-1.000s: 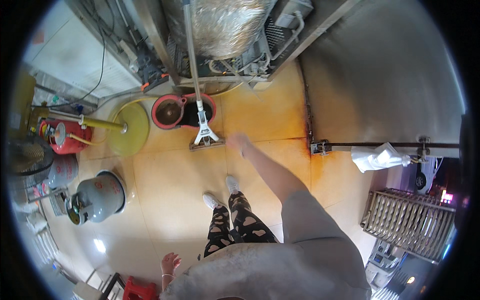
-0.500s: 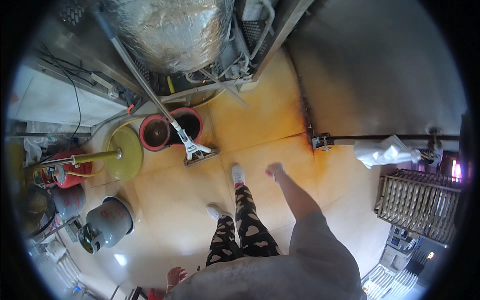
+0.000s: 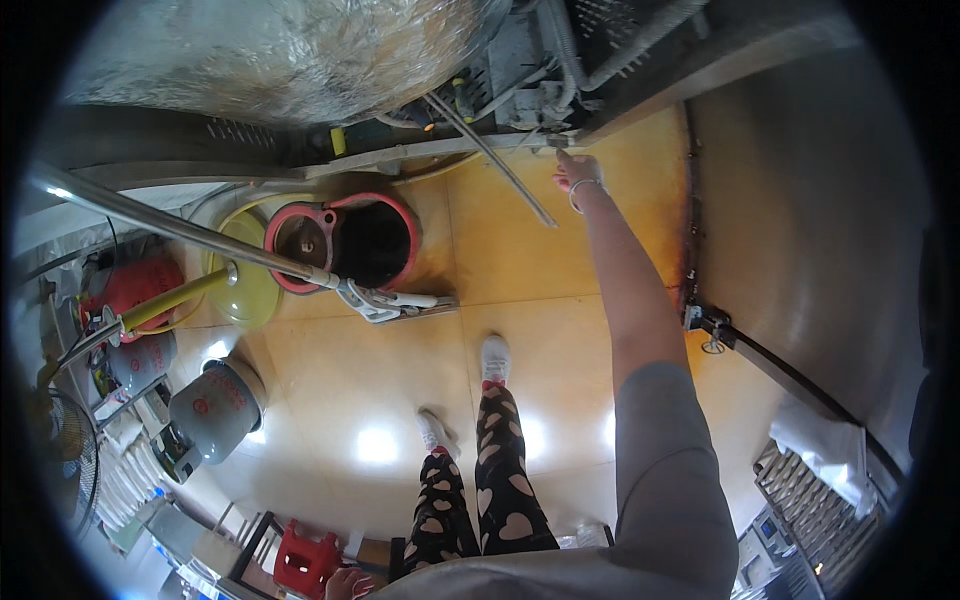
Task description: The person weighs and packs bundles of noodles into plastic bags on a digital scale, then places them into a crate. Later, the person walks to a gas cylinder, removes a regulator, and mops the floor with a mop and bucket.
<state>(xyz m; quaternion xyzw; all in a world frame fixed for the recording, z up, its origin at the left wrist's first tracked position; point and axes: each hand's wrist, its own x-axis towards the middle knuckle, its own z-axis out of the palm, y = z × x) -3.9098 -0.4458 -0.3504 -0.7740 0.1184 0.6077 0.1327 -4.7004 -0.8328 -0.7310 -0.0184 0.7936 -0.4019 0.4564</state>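
Note:
My right arm stretches forward, and the right hand (image 3: pixel 578 174) is by the lower metal edge (image 3: pixel 520 141) of the equipment frame. Its fingers are apart and hold nothing I can see; whether a fingertip touches the frame I cannot tell. A thin metal rod (image 3: pixel 500 172) slants down from the frame, left of that hand. At the lower edge, my left hand (image 3: pixel 348 583) hangs partly cut off beside a red plastic stool (image 3: pixel 303 562), its visible fingers loosely apart. Ahead to the left, a flat mop (image 3: pixel 385 300) leans over a red-rimmed double bucket (image 3: pixel 413 235).
A yellow-green round lid (image 3: pixel 243 290) and grey gas cylinders (image 3: pixel 212 412) stand at left, near a yellow-handled pole (image 3: pixel 180 300). Foil-like wrapping (image 3: pixel 290 60) covers a large body ahead. A steel panel (image 3: pixel 800 200) rises at right, with a white cloth (image 3: pixel 825 450) below it.
My right hand has reached forward and up to the metal frame. The view has moved closer to the equipment and bucket. My left hand stays low, with the red stool now showing beside it.

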